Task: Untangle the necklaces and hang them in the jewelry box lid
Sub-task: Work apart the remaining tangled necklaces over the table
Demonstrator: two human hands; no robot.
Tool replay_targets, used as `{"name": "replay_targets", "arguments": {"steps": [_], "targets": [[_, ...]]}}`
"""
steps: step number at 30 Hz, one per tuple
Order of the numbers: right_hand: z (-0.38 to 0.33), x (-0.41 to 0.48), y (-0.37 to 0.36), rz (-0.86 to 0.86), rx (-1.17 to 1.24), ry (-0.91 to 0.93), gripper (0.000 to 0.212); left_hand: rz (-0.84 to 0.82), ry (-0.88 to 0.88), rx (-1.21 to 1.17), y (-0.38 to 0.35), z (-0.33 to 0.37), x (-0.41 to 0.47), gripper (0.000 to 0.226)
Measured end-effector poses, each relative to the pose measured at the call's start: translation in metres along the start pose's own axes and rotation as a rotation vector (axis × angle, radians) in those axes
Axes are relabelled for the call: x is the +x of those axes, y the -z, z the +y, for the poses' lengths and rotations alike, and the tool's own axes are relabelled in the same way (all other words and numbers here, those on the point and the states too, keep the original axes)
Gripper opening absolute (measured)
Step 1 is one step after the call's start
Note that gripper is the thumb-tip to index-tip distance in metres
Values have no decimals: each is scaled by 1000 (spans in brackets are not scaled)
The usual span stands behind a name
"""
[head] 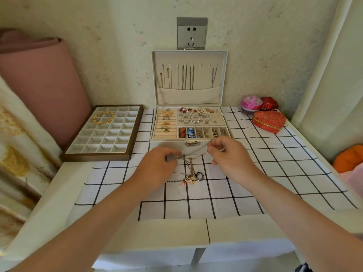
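Observation:
A knot of thin metal necklaces (190, 169) hangs over the checked cloth, its pendants and a dark ring resting on the cloth. My left hand (157, 165) pinches the tangle at its upper left. My right hand (228, 154) pinches one silver chain and holds it raised to the right, so the chain runs taut between both hands. Behind them stands the white jewelry box (169, 142), its lid (223, 75) upright against the wall. Several chains hang from hooks inside the lid above a fabric pocket.
A brown compartment tray (86, 156) with a gold chain in it lies to the left of the box. A red heart-shaped box (268, 121), a pink round case (251, 104) and a small red box sit at the back right. An orange cushion (347, 159) lies at the right edge.

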State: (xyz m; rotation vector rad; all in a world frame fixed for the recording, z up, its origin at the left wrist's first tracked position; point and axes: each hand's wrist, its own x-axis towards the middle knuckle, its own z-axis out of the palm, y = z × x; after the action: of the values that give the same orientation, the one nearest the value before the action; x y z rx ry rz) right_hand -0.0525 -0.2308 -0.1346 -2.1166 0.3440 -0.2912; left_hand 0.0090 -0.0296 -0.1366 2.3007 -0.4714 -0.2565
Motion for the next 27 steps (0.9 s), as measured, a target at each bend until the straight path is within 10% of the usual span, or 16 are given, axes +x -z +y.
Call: {"name": "replay_targets", "arguments": {"steps": [11, 27], "targets": [[-14, -20, -5, -329, -466, 101, 13, -66, -444, 465, -3, -5, -21, 21], [-20, -34, 27, -469, -742, -38, 8, -270, -227, 523, 34, -22, -43, 22]]}}
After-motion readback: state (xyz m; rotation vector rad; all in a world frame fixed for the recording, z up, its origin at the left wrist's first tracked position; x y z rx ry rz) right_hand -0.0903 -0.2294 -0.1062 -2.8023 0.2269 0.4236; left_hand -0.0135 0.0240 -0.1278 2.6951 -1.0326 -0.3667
